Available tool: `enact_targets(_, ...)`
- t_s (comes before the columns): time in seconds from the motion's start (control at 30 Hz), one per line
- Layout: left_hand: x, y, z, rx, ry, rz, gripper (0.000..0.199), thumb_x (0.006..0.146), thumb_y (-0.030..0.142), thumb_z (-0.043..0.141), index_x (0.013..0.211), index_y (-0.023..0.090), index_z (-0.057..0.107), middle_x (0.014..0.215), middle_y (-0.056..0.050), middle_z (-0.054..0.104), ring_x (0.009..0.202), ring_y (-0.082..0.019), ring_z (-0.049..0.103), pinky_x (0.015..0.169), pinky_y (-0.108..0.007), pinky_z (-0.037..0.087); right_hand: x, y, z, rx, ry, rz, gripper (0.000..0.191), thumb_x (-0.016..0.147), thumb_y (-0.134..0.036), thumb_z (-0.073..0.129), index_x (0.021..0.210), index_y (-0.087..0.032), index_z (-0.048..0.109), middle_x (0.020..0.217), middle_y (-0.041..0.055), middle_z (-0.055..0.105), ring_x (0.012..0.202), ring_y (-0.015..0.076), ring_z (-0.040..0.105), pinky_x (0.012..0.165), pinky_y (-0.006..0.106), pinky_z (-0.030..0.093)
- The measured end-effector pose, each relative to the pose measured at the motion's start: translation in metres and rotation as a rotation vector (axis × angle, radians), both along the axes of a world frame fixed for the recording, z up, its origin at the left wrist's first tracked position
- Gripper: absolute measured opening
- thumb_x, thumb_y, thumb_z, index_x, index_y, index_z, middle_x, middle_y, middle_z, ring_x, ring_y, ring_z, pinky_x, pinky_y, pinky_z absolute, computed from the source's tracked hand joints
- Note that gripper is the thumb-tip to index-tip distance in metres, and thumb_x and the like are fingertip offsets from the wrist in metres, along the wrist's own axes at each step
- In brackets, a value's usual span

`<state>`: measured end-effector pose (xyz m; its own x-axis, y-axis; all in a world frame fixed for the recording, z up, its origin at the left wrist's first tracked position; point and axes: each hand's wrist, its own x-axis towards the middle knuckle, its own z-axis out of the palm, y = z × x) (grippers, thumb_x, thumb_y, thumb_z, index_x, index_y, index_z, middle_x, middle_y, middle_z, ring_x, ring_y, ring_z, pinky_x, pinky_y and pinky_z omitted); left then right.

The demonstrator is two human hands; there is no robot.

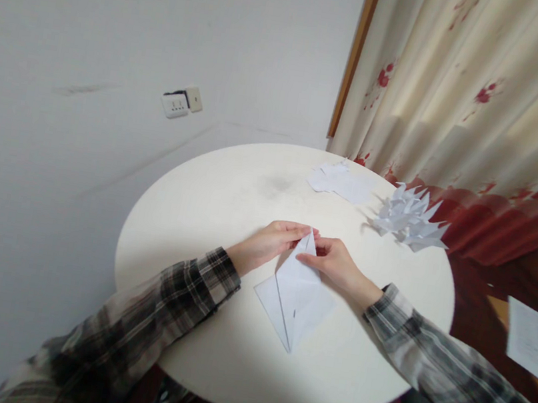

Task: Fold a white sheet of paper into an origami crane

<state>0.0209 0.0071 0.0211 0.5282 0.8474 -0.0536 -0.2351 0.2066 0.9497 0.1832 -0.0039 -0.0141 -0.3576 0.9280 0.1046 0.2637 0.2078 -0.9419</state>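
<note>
The right hand point(339, 262) has its thumb flat on the upper face of the folded paper point(296, 293) and its fingers tucked at the right edge, so it pinches the sheet. The left hand point(276, 241) closes on the opposite edge near the narrow tip, though how far its fingertips reach behind is hidden. If the two grips pull unevenly, the tip could skew and the crease set off-centre; pressing too hard there might crumple or tear the thin point. Further down, the paper rests near the middle of the round table point(163, 233), its lower point towards the person and its side corners spread and unheld, so a slip of either hand could let the layers swing open or shift. The plaid sleeves point(209, 280) reach in from both sides, and a cuff drawn inward might catch a corner. Beyond, loose sheets point(342, 184) lie well apart, and a spiky cluster of folded pieces point(412, 219) sits near the table's edge, where a careless sweep of the right arm could knock some off.
</note>
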Motion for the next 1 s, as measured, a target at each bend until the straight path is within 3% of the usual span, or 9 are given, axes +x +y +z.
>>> enact_targets(0.47,0.0035,-0.0021,-0.0033,0.060,0.053,0.131,0.020,0.072,0.030,0.068,0.082,0.013,0.071,0.085,-0.007,0.068,0.082,-0.016,0.059,0.083,-0.029,0.042,-0.0011,-0.0003,0.0011,0.017,-0.028,-0.028,0.029,0.067,-0.036,0.066,0.082,-0.011,0.068,0.067,0.0030,0.062,0.059,0.0125,0.052,0.053,0.024,0.041)
enact_targets(1.0,0.0026,-0.0004,-0.0075,0.130,0.040,0.105,0.023,0.076,0.033,0.064,0.088,0.014,0.071,0.084,-0.007,0.069,0.083,-0.016,0.059,0.084,-0.029,0.042,-0.0005,-0.0010,0.0015,0.027,0.000,-0.031,0.030,0.068,-0.036,0.065,0.084,-0.011,0.068,0.069,0.0038,0.063,0.060,0.0129,0.053,0.055,0.025,0.042)
